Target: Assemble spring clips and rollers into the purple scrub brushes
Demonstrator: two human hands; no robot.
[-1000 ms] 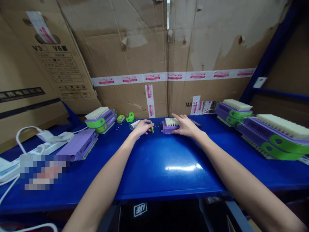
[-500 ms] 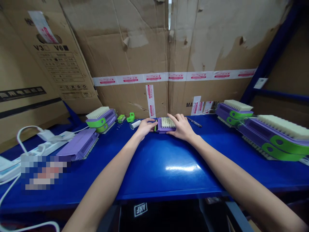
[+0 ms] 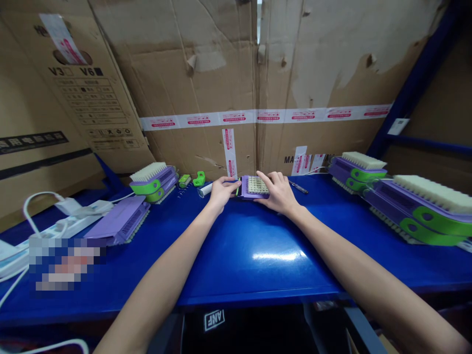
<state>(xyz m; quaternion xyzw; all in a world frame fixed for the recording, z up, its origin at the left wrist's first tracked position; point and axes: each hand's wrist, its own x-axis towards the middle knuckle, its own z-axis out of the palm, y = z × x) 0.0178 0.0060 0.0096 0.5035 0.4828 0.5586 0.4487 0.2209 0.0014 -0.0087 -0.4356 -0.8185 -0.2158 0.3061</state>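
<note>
A purple brush block [image 3: 257,186] with cream bristles facing up lies at the back of the blue table. My right hand [image 3: 278,193] is closed around its right end, fingers over the far side and thumb along the near edge. At its left end my left hand [image 3: 221,192] pinches a thin green end piece [image 3: 238,188], which touches or nearly touches the block; the contact is too small to make out. A white cylinder [image 3: 205,190] lies just left of my left hand. Beyond my right hand rests a screwdriver [image 3: 299,187].
Purple-and-green brushes stand at left [image 3: 154,182] and right [image 3: 429,209]. A purple housing [image 3: 117,219], a white power strip [image 3: 79,222] with cables, green parts [image 3: 199,178] and small screws lie on the left. A cardboard wall [image 3: 199,78] closes off the back.
My left hand and the left end of the brush block have shifted slightly away from me. Both hands keep their hold.
</note>
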